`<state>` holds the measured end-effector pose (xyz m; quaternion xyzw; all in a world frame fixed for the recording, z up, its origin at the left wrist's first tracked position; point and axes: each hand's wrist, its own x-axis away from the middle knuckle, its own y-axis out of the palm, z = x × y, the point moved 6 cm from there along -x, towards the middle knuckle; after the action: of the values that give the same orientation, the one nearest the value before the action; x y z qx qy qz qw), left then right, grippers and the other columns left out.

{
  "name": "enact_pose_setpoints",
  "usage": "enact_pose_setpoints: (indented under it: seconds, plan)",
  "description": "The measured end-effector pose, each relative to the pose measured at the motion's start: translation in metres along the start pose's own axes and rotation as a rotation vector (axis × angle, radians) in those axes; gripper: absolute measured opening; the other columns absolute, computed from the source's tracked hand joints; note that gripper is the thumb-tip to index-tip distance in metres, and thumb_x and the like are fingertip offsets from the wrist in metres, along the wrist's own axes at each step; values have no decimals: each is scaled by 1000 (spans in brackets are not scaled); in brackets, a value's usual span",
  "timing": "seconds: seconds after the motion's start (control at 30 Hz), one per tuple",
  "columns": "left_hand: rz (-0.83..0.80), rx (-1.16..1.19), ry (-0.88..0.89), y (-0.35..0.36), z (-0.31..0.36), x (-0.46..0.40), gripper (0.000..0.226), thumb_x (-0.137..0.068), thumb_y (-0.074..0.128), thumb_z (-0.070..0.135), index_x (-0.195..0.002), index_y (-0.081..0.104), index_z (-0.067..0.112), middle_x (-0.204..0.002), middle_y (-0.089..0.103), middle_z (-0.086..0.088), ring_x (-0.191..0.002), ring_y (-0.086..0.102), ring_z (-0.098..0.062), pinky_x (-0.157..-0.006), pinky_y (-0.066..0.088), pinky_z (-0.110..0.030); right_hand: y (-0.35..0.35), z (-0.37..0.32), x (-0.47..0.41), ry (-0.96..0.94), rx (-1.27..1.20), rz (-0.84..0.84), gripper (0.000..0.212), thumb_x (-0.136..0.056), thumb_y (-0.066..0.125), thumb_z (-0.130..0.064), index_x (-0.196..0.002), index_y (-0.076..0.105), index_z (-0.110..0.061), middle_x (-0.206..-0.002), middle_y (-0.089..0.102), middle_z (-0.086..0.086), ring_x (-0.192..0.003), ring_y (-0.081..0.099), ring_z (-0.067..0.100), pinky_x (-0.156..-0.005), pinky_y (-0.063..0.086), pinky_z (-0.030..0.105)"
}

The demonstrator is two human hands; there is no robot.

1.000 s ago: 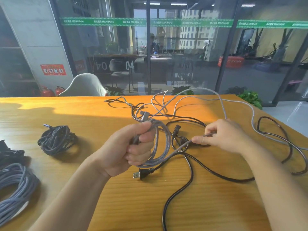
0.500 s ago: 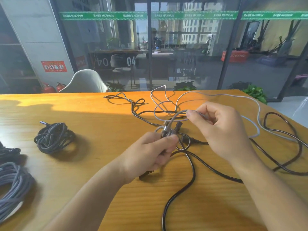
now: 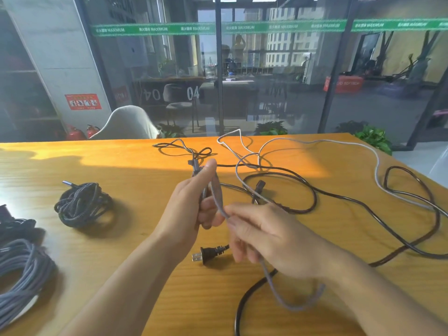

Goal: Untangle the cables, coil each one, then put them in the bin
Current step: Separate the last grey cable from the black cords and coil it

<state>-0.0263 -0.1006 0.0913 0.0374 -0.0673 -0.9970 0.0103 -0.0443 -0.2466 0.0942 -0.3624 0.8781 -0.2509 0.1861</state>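
A grey braided cable (image 3: 274,284) runs loosely across the wooden table (image 3: 121,166) to the far right. My left hand (image 3: 194,209) grips several loops of it above the table's middle, fingers curled round the strands. Just to the right and nearer me, my right hand (image 3: 264,236) pinches the same cable, and a blurred loop hangs below it. A black power cord (image 3: 315,195) winds under the grey cable; its plug (image 3: 208,254) lies on the table between my arms.
A coiled black braided cable (image 3: 82,204) lies at the left. A grey coil (image 3: 19,272) and a dark bundle (image 3: 12,224) sit at the left edge. A thin black cable (image 3: 184,149) lies at the table's far side. A glass wall stands behind; no bin is in view.
My right hand came from the far side of the tangle back toward me, drawing the grey cable down into a new loop. My left hand has lifted and still holds the loops.
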Motion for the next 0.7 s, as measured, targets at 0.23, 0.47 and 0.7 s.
enact_pose_setpoints:
  seconds: [0.23, 0.47, 0.7]
  plan:
    - [24, 190, 74, 0, 9, -1, 33, -102, 52, 22, -73, 37, 21, -61, 28, -1, -51, 22, -18, -51, 20, -30, 42, 4, 0, 76, -293, -395, 29, -116, 32, -22, -115, 52, -1, -85, 64, 8, -92, 66, 28, -89, 53, 45]
    - [-269, 450, 39, 18, 19, 9, 31, -105, 41, 38, -80, 43, 18, -57, 32, 5, -42, 31, -11, -46, 30, -23, 41, 26, -7, 142, -255, -435, 45, -111, 36, -42, -82, 48, -9, -67, 33, 0, -54, 50, 13, -62, 41, 25]
    - [-627, 407, -65, 20, 17, 20, 32, -99, 61, 45, -78, 53, 22, -51, 37, 13, -39, 28, -4, -40, 22, -20, -16, 53, -10, 223, 106, -242, 48, -99, 57, -60, -71, 50, -21, -73, 32, 2, -65, 33, 16, -63, 39, 33]
